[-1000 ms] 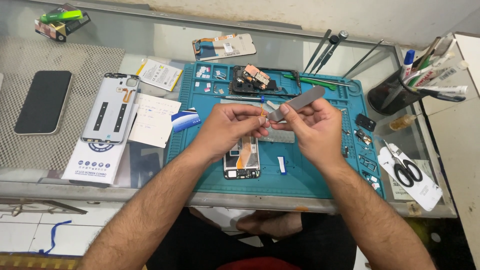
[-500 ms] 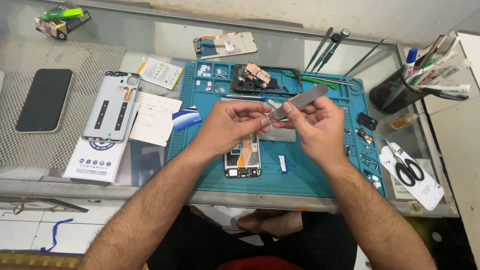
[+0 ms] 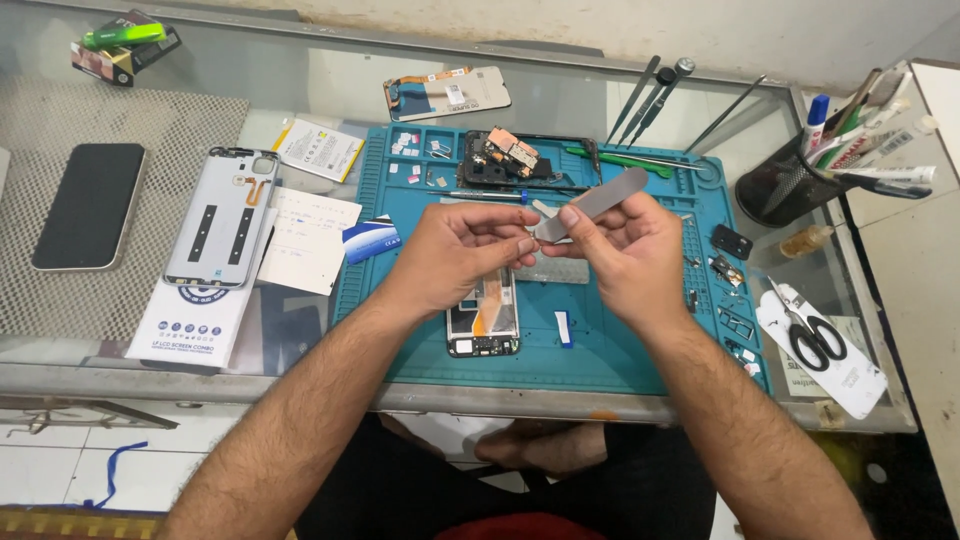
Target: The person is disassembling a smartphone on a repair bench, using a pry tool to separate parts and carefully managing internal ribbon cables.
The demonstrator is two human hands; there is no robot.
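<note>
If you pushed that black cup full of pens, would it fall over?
The black cup might tip fairly easily: it looks like light mesh, and the pens stick out far above its rim, leaning to one side. It also stands on smooth glass, so a low push would probably slide it instead. A push near the top seems riskier.

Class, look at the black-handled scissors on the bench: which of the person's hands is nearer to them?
Right. The right hand is just left of the scissors; the left hand is farther left, beyond it.
</note>
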